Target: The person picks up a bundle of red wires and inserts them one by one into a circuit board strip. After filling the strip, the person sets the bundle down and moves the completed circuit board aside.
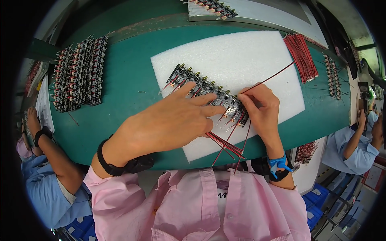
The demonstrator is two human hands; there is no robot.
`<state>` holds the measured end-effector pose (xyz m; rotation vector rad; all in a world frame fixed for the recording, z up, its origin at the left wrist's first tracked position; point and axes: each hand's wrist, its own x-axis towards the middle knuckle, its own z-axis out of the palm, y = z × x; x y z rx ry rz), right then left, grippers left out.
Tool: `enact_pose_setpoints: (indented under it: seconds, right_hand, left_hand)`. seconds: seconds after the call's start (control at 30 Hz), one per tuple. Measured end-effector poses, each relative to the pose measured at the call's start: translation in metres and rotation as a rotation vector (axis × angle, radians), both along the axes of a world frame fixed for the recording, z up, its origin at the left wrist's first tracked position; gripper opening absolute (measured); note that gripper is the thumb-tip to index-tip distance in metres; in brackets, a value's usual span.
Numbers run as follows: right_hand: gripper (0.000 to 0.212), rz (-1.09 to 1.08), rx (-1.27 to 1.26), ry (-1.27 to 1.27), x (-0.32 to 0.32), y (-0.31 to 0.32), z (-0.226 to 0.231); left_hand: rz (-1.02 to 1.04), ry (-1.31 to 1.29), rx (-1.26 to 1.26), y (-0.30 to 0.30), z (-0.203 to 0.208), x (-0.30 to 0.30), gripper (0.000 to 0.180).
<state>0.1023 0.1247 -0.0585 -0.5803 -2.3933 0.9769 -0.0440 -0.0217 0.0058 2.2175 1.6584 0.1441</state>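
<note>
A strip of small black circuit boards (205, 87) with brass-coloured parts lies slantwise on a white foam sheet (225, 52). My left hand (173, 118) reaches across it, its front fingers spread and resting on the boards. A bundle of red and black wires (225, 144) comes out from beneath its curled lower fingers; the thumb is hidden. My right hand (260, 106) pinches a thin red and black wire (273, 75) between thumb and forefinger at the strip's right end. That wire's far part slants up to the right. Several loose wires hang off the strip's near edge.
Rows of wired circuit boards (80, 74) lie at the left of the green table (124, 60). A thick bundle of red wires (301, 58) rests at the upper right, beside another board strip (333, 77). Co-workers' arms (60, 158) show at both sides.
</note>
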Motion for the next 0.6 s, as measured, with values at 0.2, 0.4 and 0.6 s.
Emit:
enact_pose_setpoints:
  seconds: [0.2, 0.4, 0.6]
  right_hand:
    - [0.006, 0.046, 0.112, 0.032, 0.001, 0.002, 0.003]
    - [0.006, 0.039, 0.1, 0.013, 0.002, 0.001, 0.004]
    - [0.009, 0.131, 0.077, -0.119, 0.002, 0.004, 0.018]
  left_hand:
    - [-0.005, 0.0, -0.008, 0.0, -0.001, 0.0, 0.011]
    - [-0.002, 0.007, -0.009, -0.001, -0.001, 0.0, 0.01]
    - [-0.015, -0.065, -0.059, -0.002, 0.004, -0.019, 0.006]
